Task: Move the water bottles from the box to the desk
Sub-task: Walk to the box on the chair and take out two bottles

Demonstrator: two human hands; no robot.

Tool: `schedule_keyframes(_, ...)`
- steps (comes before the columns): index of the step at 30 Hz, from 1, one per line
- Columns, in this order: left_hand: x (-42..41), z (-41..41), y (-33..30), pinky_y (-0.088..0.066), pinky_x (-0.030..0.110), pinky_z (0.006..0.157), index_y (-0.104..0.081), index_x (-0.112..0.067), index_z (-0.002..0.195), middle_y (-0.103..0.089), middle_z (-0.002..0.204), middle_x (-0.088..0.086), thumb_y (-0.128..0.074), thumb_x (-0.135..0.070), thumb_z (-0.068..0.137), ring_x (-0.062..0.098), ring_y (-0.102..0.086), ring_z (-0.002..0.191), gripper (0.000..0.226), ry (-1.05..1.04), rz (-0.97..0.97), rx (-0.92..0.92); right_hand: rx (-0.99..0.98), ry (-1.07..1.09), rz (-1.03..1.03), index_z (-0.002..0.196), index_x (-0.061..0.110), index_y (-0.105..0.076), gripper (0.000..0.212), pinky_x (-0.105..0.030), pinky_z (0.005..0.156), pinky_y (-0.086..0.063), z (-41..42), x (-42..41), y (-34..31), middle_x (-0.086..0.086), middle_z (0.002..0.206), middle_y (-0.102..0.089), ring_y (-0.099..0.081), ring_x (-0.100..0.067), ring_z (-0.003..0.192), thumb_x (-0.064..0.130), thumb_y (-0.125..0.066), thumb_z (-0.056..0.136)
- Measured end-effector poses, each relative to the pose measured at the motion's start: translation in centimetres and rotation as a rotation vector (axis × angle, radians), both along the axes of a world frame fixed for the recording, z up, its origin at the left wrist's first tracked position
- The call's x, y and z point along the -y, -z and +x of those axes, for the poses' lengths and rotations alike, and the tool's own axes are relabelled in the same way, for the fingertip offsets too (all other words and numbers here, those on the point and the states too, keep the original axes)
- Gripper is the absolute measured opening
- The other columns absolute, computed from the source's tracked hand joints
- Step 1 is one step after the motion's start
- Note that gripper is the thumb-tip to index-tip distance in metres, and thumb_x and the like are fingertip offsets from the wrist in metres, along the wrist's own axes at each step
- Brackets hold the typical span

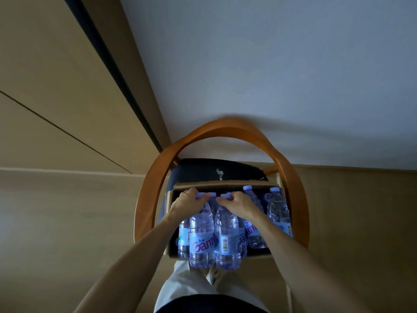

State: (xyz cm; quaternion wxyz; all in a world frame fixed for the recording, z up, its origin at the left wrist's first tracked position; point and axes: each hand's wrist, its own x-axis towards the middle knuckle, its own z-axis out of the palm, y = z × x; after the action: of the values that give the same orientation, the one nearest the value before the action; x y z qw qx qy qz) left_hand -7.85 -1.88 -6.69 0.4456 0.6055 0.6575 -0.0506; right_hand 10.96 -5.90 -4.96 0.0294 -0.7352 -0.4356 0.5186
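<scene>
Chair seat: box | left hand, right hand each gripping bottle

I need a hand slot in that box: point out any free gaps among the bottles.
Crowded on the left, where the left hand and right hand each grip a bottle neck among packed bottles. One dark gap shows in the box, between the two capped bottles at right.

You're looking down at a wooden chair with a curved orange-brown backrest and a dark seat cushion, set against a pale wall beside beige panelling.
</scene>
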Motion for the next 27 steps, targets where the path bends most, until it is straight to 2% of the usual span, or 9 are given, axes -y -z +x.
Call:
schedule_keyframes(4, -0.6, 0.3, -0.3, -0.048, 0.024, 0.056, -0.062, -0.015, 0.092, -0.066, 0.08, 0.001, -0.051, -0.069, 0.084, 0.015, -0.065, 0.067, 0.055, 0.095, -0.036, -0.076, 0.046, -0.075, 0.025, 0.075, 0.019, -0.07, 0.039, -0.022, 0.056, -0.043, 0.1, -0.2, -0.3, 0.002, 0.068, -0.071, -0.065, -0.007, 0.062, 0.055, -0.059, 0.08)
schedule_keyframes(7, -0.8, 0.1, -0.5, -0.052, 0.03, 0.068, -0.064, -0.004, 0.104, -0.071, 0.094, 0.013, -0.051, -0.052, 0.092, 0.026, -0.069, 0.085, 0.051, 0.124, -0.054, -0.05, 0.111, -0.082, 0.059, 0.063, 0.02, -0.059, 0.035, -0.023, 0.049, -0.036, 0.6, -0.3, -1.0, 0.008, 0.053, -0.06, -0.056, -0.001, 0.052, 0.052, -0.058, 0.076)
schedule_keyframes(9, -0.9, -0.3, -1.1, -0.048, 0.03, 0.078, -0.06, -0.004, 0.111, -0.067, 0.106, 0.011, -0.05, -0.045, 0.094, 0.029, -0.065, 0.101, 0.045, 0.167, -0.028, -0.05, 0.121, -0.107, 0.075, 0.065, 0.02, -0.057, 0.031, -0.024, 0.05, -0.035, 1.1, -0.3, -1.4, 0.007, 0.056, -0.059, -0.057, -0.004, 0.055, 0.049, -0.056, 0.076)
schedule_keyframes(10, -1.0, -0.6, -1.6, -0.048, 0.031, 0.079, -0.06, -0.008, 0.109, -0.066, 0.107, 0.01, -0.05, -0.041, 0.094, 0.029, -0.065, 0.102, 0.038, 0.2, -0.005, -0.047, 0.121, -0.134, 0.077, 0.069, 0.022, -0.056, 0.028, -0.025, 0.053, -0.037, 1.4, -0.2, -1.7, 0.007, 0.061, -0.059, -0.057, -0.006, 0.058, 0.049, -0.055, 0.077)
schedule_keyframes(12, -0.9, -1.0, -2.5, -0.049, 0.03, 0.07, -0.061, -0.011, 0.1, -0.069, 0.098, 0.009, -0.051, -0.036, 0.093, 0.028, -0.068, 0.092, 0.028, 0.269, 0.046, -0.033, 0.13, -0.197, 0.081, 0.073, 0.026, -0.055, 0.024, -0.027, 0.055, -0.041, 1.6, -0.2, -2.0, 0.007, 0.066, -0.06, -0.058, -0.008, 0.06, 0.05, -0.053, 0.079)
schedule_keyframes(14, -0.4, -1.3, -3.4, -0.047, 0.028, 0.065, -0.061, -0.016, 0.096, -0.069, 0.093, 0.006, -0.051, -0.039, 0.092, 0.025, -0.068, 0.084, 0.026, 0.294, 0.059, -0.039, 0.149, -0.243, 0.095, 0.073, 0.028, -0.053, 0.024, -0.026, 0.053, -0.039, 1.6, -0.1, -2.1, 0.007, 0.064, -0.059, -0.057, -0.007, 0.055, 0.052, -0.052, 0.077)
schedule_keyframes(20, 2.5, -1.3, -5.5, -0.052, 0.036, 0.078, -0.052, -0.023, 0.084, -0.068, 0.095, 0.004, -0.043, -0.063, 0.09, 0.025, -0.066, 0.088, 0.042, 0.309, 0.191, -0.193, 0.182, -0.331, 0.226, 0.077, 0.025, -0.056, 0.05, -0.026, 0.053, -0.04, 1.1, 0.5, -2.8, 0.016, 0.067, -0.056, -0.056, 0.0, 0.059, 0.074, -0.049, 0.073)
schedule_keyframes(24, 5.8, -1.9, -7.1, -0.051, 0.039, 0.081, -0.053, -0.02, 0.086, -0.07, 0.1, 0.012, -0.039, -0.048, 0.093, 0.037, -0.066, 0.096, 0.032, 0.266, 0.251, -0.202, 0.16, -0.439, 0.317, 0.068, 0.019, -0.045, 0.038, -0.031, 0.054, -0.034, 1.3, 1.1, -4.1, 0.008, 0.066, -0.051, -0.052, -0.013, 0.062, 0.054, -0.051, 0.082)
schedule_keyframes(27, 8.5, -2.6, -8.4, -0.052, 0.038, 0.076, -0.052, -0.025, 0.086, -0.071, 0.095, 0.01, -0.038, -0.045, 0.094, 0.036, -0.067, 0.09, 0.025, 0.281, 0.283, -0.197, 0.097, -0.527, 0.381, 0.067, 0.02, -0.039, 0.032, -0.03, 0.05, -0.029, 1.1, 1.7, -5.3, 0.005, 0.063, -0.047, -0.043, -0.011, 0.056, 0.045, -0.05, 0.083)
